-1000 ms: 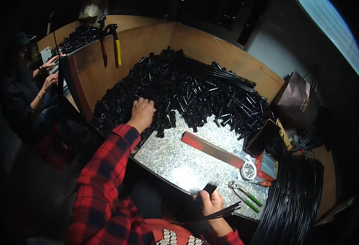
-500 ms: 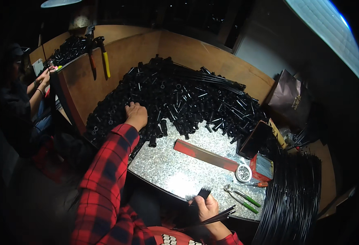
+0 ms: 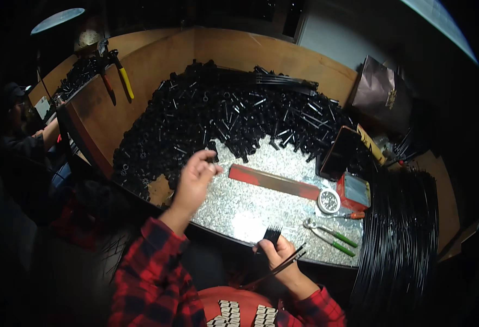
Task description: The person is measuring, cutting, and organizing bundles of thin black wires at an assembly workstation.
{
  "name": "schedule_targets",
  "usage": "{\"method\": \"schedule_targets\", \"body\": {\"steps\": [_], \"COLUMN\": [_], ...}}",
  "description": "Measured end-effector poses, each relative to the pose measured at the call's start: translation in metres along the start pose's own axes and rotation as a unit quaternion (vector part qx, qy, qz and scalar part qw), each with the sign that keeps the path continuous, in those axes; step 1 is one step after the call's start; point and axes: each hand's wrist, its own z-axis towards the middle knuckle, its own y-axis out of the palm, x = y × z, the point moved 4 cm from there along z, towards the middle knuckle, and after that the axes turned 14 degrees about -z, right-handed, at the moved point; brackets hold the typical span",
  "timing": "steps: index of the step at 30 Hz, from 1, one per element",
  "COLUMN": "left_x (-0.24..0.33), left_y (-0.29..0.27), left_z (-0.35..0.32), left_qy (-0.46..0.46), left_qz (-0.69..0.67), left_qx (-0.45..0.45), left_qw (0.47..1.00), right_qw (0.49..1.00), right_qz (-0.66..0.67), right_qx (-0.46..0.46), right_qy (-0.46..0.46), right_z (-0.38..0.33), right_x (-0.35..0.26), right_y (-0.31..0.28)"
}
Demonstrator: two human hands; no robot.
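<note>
Left hand (image 3: pixel 193 181) hovering just inside front edge of speckled grey tabletop (image 3: pixel 220 210), fingers half-curled, cannot tell if holding anything; right hand (image 3: pixel 281 256), same edge, clamped round thin black strips (image 3: pixel 273 234); small black parts (image 3: pixel 196 117) heaped toward back edge

Shiny bag (image 3: pixel 378 90), tilted phone (image 3: pixel 340 153), yellow-handled tool (image 3: pixel 124 79) hanging.

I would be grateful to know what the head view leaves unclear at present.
All in the head view:
Whether the left hand grips anything: blurred, with black parts behind its fingertips.
The lower end of the black pronged bundle: covered by the right hand.
Contents of the round white dish: too small.
What the co-worker handles: blocked by the wooden partition.
</note>
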Motion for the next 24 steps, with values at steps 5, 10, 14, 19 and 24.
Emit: {"method": "schedule_targets", "body": {"steps": [5, 10, 14, 19, 24], "left_x": [-0.022, -0.027, -0.020, -0.022, -0.021], "left_y": [0.046, 0.071, 0.070, 0.052, 0.050], "left_z": [-0.061, -0.071, -0.074, -0.082, -0.092], "left_qy": [-0.107, -0.102, -0.125, -0.182, -0.216], "left_qz": [-0.083, -0.117, -0.130, -0.192, -0.251], "left_qx": [0.018, 0.002, 0.003, 0.001, 0.003], "left_qw": [0.991, 0.988, 0.984, 0.964, 0.943], "right_qw": [0.999, 0.999, 0.999, 0.998, 0.998], "right_qz": [-0.001, -0.012, 0.028, 0.017, 0.030], "right_qx": [-0.044, -0.038, -0.038, -0.052, -0.049], "right_qy": [0.004, -0.002, 0.010, -0.004, 0.008], "right_z": [0.004, 0.000, -0.003, -0.002, -0.001], "right_x": [-0.024, -0.024, -0.016, -0.012, -0.014], "right_y": [0.007, 0.011, 0.014, 0.012, 0.010]}}
